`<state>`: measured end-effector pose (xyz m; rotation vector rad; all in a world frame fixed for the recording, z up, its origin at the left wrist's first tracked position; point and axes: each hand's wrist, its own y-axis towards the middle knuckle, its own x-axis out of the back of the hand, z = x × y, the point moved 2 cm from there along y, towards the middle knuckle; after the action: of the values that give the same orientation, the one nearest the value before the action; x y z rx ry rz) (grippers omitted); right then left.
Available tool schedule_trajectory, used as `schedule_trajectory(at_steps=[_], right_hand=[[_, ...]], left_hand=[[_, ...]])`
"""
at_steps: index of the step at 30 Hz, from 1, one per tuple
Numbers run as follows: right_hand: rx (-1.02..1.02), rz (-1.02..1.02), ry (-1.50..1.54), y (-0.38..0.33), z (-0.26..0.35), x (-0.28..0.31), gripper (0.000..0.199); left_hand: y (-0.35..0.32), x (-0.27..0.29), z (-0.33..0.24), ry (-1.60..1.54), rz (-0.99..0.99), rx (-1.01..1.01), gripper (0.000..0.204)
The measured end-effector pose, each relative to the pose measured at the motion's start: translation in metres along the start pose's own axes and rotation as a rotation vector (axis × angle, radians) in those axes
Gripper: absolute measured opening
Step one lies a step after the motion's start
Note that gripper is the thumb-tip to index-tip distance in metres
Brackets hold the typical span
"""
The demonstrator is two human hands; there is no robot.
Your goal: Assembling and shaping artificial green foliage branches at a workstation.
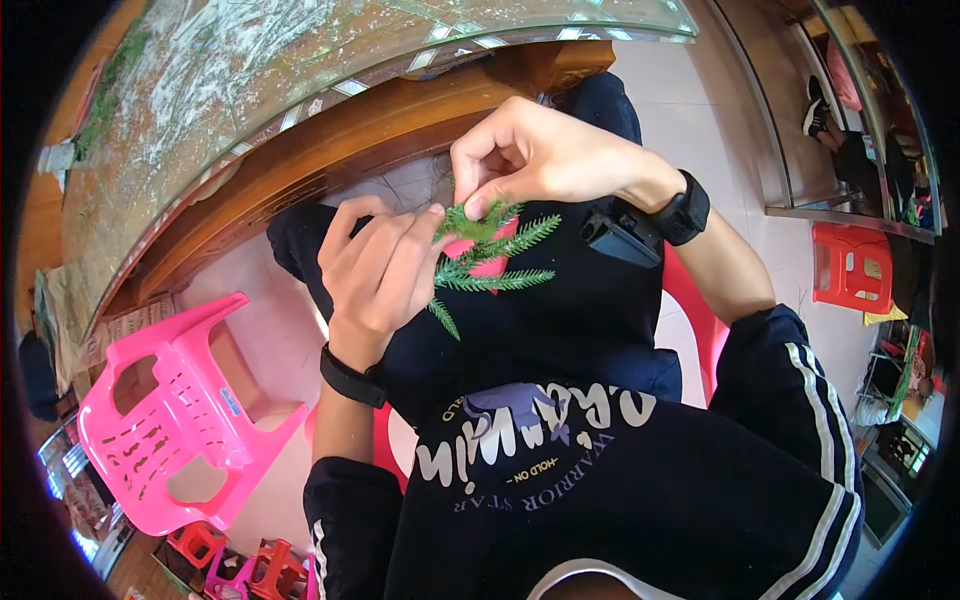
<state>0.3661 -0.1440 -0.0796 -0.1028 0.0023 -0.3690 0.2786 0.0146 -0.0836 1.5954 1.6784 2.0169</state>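
Note:
Above my lap, both hands meet at a green needle-leaved sprig (497, 247) with several branches fanning out to the right. My left hand (380, 262) is closed around its left end, and its fingers hide the stem. The thumb and forefinger of my right hand (530, 155) pinch the upper part of the greenery, close to the left fingertips. Whether the sprig is one piece or several held together, I cannot tell. Behind it shows a patch of red or pink (487, 268). A small black box-like device (622, 238) rests on my leg by the right wrist.
A glass-topped wooden table (330, 110), littered with white bits and green scraps, runs along the far left. To the left stands a pink plastic chair (185, 420). A red stool (852, 268) is at the right. Small red and pink stools (275, 570) stand at lower left.

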Motion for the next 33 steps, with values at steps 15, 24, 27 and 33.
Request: schedule_trajectory(at_steps=[15,24,27,33], right_hand=[[-0.127,-0.077,0.33,0.003,-0.013,-0.004,0.012],[0.088,-0.188,-0.027,0.001,0.0,-0.002,0.018],[0.083,-0.195,0.053,0.001,-0.004,-0.006,0.018],[0.045,-0.152,0.194,0.0,0.007,-0.003,0.018]], left_hand=[[0.007,0.003,0.012,-0.113,-0.036,0.066,0.032],[0.006,0.01,0.007,0.015,-0.081,0.165,0.026],[0.0,0.013,0.01,0.053,-0.049,0.272,0.023],[0.007,0.014,0.008,0.076,-0.118,0.076,0.025]])
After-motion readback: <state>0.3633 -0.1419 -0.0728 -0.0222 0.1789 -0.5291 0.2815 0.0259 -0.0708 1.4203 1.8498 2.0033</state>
